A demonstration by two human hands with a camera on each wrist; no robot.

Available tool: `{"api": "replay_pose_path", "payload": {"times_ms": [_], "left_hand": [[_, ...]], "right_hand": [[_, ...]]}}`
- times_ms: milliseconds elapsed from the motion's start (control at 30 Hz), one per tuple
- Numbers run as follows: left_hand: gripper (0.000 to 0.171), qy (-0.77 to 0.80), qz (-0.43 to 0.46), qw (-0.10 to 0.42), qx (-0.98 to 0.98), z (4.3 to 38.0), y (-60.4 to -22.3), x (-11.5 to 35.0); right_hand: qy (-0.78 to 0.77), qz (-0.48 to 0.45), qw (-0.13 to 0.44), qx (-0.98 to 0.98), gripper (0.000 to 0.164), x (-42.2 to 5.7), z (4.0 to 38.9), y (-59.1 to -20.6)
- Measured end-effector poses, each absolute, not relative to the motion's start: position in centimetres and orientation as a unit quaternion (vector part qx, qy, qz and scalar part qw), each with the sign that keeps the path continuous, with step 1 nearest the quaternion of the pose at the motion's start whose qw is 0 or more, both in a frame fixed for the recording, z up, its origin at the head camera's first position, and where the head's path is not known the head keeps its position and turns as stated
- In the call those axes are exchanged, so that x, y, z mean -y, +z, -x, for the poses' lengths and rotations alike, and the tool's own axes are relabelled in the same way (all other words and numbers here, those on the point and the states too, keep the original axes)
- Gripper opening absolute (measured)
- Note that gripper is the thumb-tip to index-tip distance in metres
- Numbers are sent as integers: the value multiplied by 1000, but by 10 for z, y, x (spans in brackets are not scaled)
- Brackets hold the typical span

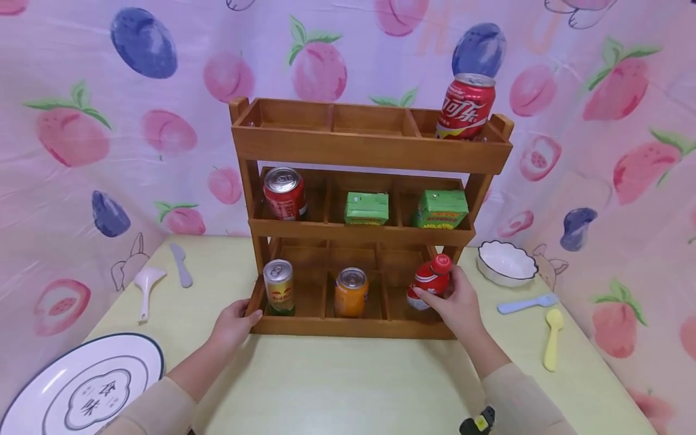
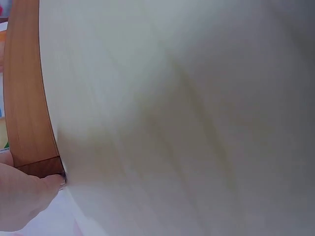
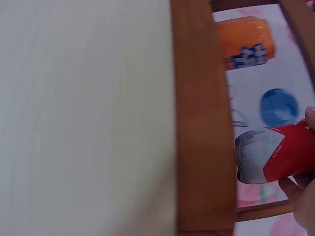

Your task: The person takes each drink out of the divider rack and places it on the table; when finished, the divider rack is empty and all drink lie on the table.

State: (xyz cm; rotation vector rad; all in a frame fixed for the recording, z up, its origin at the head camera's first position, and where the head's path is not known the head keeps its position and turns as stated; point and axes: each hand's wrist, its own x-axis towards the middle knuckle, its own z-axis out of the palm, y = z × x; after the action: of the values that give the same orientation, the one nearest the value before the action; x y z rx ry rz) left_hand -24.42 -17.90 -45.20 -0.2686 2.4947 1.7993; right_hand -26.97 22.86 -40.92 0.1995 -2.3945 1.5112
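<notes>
A wooden three-tier rack [image 1: 353, 327] stands on the table. My right hand [image 1: 461, 304] holds a small red bottle [image 1: 426, 280] with a red cap in the bottom right compartment; the bottle tilts, cap toward the right. In the right wrist view, the bottle's pale lower end [image 3: 253, 155] is close to the rack's front board [image 3: 204, 118]. My left hand [image 1: 232, 326] grips the rack's lower left corner; the left wrist view shows that hand [image 2: 27, 196] against the corner. Left of the bottle stand an orange can [image 1: 350, 296] and a gold can [image 1: 279, 287].
The middle tier holds a red can [image 1: 285, 196] and two green boxes [image 1: 367, 208]. On the top tier, a red cola can [image 1: 466, 109] stands at right. A plate [image 1: 147, 350], ladle [image 1: 145, 290] and knife [image 1: 180, 263] lie left; a bowl [image 1: 505, 272], fork [image 1: 524, 304] and spoon [image 1: 552, 338] are right.
</notes>
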Motion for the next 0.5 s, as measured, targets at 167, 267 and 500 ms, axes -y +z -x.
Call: {"api": "replay_pose_path", "payload": {"times_ms": [167,267,500], "left_hand": [[48,587,93,26,-804,244,-454,178],[48,591,93,24,-801,243,-455,178],[47,599,94,15,-795,245,-456,179]], "right_hand": [[553,-60,146,818,73,-241,240,-380],[566,-41,113,816,74,-250,220,-376],[502,-2,45,863,75,-260,198,-402]]}}
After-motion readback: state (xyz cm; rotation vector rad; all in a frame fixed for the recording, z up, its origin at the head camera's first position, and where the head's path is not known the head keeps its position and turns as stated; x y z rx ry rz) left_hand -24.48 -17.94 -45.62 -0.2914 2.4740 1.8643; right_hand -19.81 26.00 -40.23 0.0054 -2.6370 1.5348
